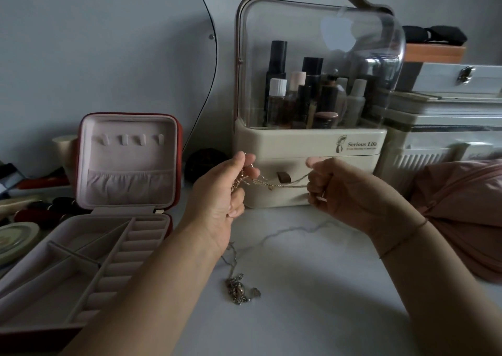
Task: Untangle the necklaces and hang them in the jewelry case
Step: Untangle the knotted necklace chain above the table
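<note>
- your left hand (225,192) is raised above the table (312,274), thumb and fingers curled and pinching a small bunch of gold necklace chain (274,184).
- your right hand (345,192) is at the same height, fingers curled round the other end of that chain. a thin bracelet (404,240) sits on its wrist.
- the gold chain runs nearly level between the two hands, in more than one strand, with a small knot or charm near its middle. it hangs in front of the drawer of the cream cosmetic organizer (312,143).
- a second, silver necklace (239,290) lies heaped on the table below your left forearm. one strand leads up from it toward your left wrist; you cannot tell whether it joins the bunch you hold.
- the jewelry case (130,160) stands open to the left of your left arm, lid upright. the row of hooks (130,139) in the lid is bare, and nothing hangs over the gathered pocket under them.
- the case's tray lies flat in front of the lid, with ring rolls on its right side and divided compartments on its left.
- the organizer has a clear domed cover over bottles, and a pink bag (461,214) lies at the right edge of the table.
</note>
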`<state>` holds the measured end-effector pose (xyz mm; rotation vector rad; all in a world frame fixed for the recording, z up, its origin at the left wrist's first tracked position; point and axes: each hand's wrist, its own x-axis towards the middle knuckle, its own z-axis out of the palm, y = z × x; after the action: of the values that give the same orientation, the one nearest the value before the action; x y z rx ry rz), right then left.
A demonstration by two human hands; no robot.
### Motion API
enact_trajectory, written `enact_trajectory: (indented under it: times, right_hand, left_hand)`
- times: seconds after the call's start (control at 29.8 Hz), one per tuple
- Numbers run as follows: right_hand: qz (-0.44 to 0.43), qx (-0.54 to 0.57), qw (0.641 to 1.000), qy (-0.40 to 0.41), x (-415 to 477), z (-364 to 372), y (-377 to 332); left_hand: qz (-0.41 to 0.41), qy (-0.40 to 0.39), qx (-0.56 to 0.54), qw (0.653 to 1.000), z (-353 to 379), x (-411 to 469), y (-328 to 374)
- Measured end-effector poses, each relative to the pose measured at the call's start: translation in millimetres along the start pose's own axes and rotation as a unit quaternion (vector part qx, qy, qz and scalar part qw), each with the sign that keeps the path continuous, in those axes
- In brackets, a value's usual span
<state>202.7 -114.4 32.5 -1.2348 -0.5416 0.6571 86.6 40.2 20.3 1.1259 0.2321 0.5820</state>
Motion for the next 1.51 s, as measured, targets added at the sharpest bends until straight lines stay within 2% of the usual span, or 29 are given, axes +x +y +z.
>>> enact_trajectory:
  times: [0.13,0.34,0.44,0.64,0.81,0.94,1.04,1.17,1.28,1.38,1.44,1.51]
  right_hand:
    - [-0.015,-0.198,0.980,0.005,-4.2,5.5,1.6]
    - [0.028,-0.238,0.969,-0.057,-7.8,11.3,1.8]
    - [0.030,-0.194,0.977,-0.082,-8.9,10.4,1.4]
    - [0.015,-0.021,1.000,-0.001,-0.9,2.6,-1.0]
    - [0.006,0.186,0.982,0.036,2.3,-3.7,-5.2]
    - [0.010,0.186,0.980,0.069,0.8,-2.1,-8.1]
    - [0.012,0.111,0.989,0.094,1.9,-2.8,-6.9]
    - [-0.028,-0.123,0.984,0.128,0.4,-1.1,-3.3]
    - [-0.039,-0.292,0.949,0.109,-3.4,6.8,0.6]
    - [-0.043,-0.442,0.893,0.074,-2.4,11.5,8.2]
    - [-0.070,-0.501,0.862,0.046,-2.1,13.6,11.1]
    - [-0.099,-0.506,0.856,0.033,-1.8,14.5,11.7]
  left_hand:
    - [0.043,-0.008,0.010,0.999,1.7,-2.1,2.6]
    - [0.066,-0.015,0.044,0.997,5.2,-5.1,2.2]
    - [0.066,-0.012,0.045,0.997,5.9,-5.1,1.7]
    - [0.051,-0.002,0.047,0.998,2.5,-2.5,0.8]
    - [0.035,0.020,0.075,0.996,-0.1,-1.9,-1.0]
    - [0.011,0.038,0.097,0.995,0.0,-1.6,-2.1]
    - [0.004,0.040,0.117,0.992,-0.1,-1.2,-3.8]
    - [0.017,0.034,0.107,0.994,1.9,-0.2,-3.8]
    - [0.030,0.005,0.091,0.995,5.7,-1.7,-2.5]
    - [0.030,-0.027,0.084,0.996,7.8,-3.6,-1.9]
    - [0.019,-0.051,0.073,0.996,8.5,-4.7,-2.1]
    - [0.000,-0.077,0.052,0.996,9.8,-5.7,-1.9]
